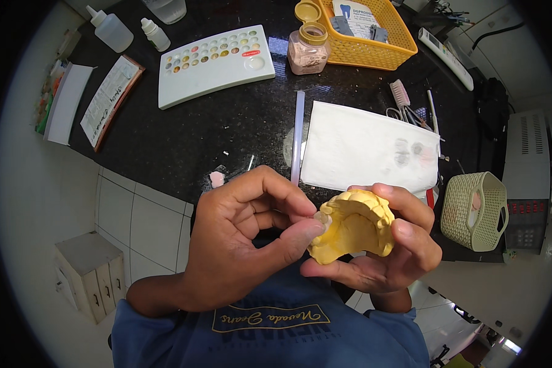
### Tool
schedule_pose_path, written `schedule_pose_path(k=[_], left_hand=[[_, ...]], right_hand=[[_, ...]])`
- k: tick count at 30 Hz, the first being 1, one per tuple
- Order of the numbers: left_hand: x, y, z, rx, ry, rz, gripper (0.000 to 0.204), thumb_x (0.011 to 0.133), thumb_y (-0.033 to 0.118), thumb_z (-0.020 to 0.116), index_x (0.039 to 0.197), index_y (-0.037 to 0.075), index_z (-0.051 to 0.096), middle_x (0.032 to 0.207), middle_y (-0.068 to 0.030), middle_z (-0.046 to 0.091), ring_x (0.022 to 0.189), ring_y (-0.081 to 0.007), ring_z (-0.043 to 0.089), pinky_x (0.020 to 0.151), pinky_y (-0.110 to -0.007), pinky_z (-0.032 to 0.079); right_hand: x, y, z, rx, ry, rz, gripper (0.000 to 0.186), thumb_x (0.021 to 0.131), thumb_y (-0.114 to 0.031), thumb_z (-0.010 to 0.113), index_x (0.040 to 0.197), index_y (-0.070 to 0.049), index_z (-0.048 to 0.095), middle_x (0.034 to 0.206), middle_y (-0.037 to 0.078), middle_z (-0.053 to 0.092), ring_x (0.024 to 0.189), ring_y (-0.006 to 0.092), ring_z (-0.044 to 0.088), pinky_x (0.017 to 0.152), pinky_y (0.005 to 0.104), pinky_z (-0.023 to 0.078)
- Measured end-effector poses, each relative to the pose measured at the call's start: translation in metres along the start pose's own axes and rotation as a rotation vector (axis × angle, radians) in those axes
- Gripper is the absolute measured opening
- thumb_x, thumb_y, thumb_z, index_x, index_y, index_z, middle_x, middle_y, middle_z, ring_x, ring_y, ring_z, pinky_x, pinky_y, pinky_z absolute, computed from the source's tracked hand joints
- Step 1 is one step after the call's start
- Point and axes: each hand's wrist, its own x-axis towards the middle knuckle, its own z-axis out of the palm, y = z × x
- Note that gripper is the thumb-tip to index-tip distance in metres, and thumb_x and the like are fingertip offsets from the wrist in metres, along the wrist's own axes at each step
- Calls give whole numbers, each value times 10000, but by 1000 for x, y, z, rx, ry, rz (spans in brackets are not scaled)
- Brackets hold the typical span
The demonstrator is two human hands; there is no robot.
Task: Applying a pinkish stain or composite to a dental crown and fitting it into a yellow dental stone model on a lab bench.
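Observation:
A yellow plaster dental cast [354,227] with a row of teeth rests in my right hand [398,245], whose fingers and thumb wrap its right side and lower edge. Thumb and forefinger of my left hand [251,233] pinch a small, pale, tooth-like piece [322,218] against the cast's left end. That piece is partly covered by the fingertips, so its exact shape is unclear. Both hands are held above my lap, just in front of the bench edge. Beyond them, a white folded paper towel [362,147] with grey smudges lies on the bench.
On the dark bench [221,132] lie a white palette [214,80] with coloured wells and a translucent strip [297,138]. Behind stand a jar of pink powder [308,52], a yellow basket [374,52] and a squeeze bottle [111,30]. A pale green basket [472,211] stands at right.

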Motion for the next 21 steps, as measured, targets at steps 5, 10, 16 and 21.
schedule_pose_path(k=[5,10,16,21], left_hand=[[0,-2,-2,-26,-6,-11,194,837,57,599,974,-27,490,943,-93,537,839,-107,592,763,-252,518],[4,-12,-3,-391,-71,-174,364,967,242,434,1198,-39,412,1092,-123,527,970,-151,572,849,-301,492],[6,-31,7,-795,-289,-326,461,973,262,413,1329,-7,297,1240,-156,479,1152,-200,504,955,-349,438],[9,-30,11,-859,-330,-265,630,904,271,539,1372,7,210,1282,-214,439,1141,-274,523,956,-380,448]], right_hand=[[2,0,-1,-5,9,-6,813,598,-189,849,1217,-66,336,1139,248,449,962,294,606,743,327,569],[-1,4,-4,138,91,193,922,530,-244,882,1221,-34,309,1177,271,443,1079,302,545,868,360,515],[0,8,-1,359,62,336,938,529,-237,884,1215,-1,290,1221,328,456,1178,320,486,964,372,437],[3,7,-5,603,30,427,1004,505,-290,894,1254,5,293,1277,319,422,1224,335,440,1009,397,368]])
